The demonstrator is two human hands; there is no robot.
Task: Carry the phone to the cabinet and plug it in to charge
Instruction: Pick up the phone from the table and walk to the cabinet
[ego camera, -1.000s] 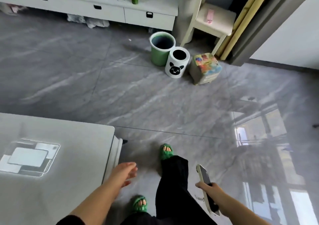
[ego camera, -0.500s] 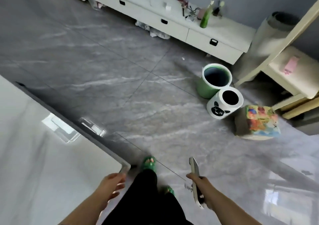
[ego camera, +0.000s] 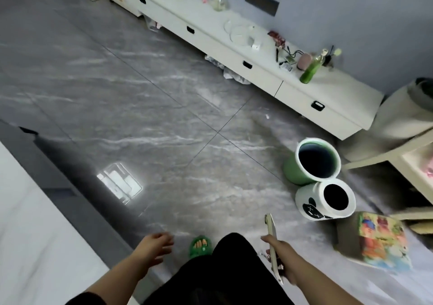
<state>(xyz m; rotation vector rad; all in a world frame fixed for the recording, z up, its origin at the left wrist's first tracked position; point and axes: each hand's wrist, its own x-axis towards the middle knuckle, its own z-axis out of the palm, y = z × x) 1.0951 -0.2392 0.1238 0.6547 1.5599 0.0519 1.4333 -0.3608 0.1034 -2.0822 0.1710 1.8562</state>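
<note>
The phone (ego camera: 271, 234) is a slim pale slab seen edge-on, pointing up and away at the bottom right; my right hand (ego camera: 282, 255) grips its lower half. My left hand (ego camera: 155, 246) hangs free at the bottom centre, fingers loosely spread, holding nothing. The long low white cabinet (ego camera: 262, 77) with black drawer handles runs along the far wall from top centre to the right. On its top lie a white charger plug (ego camera: 255, 46) with a coiled white cable (ego camera: 239, 33) and some dark cords (ego camera: 289, 51).
A green bin (ego camera: 295, 171), a white panda-face bin (ego camera: 307, 201) and a colourful cube stool (ego camera: 379, 241) stand on the floor right of me. A white table (ego camera: 35, 234) fills the bottom left. A green bottle (ego camera: 310, 70) stands on the cabinet; a white chair (ego camera: 386, 157) is at right.
The view has swung left and forward: the cabinet now shows far more of its length and looks closer. The table has slid to the left edge. My right hand still carries the phone.
</note>
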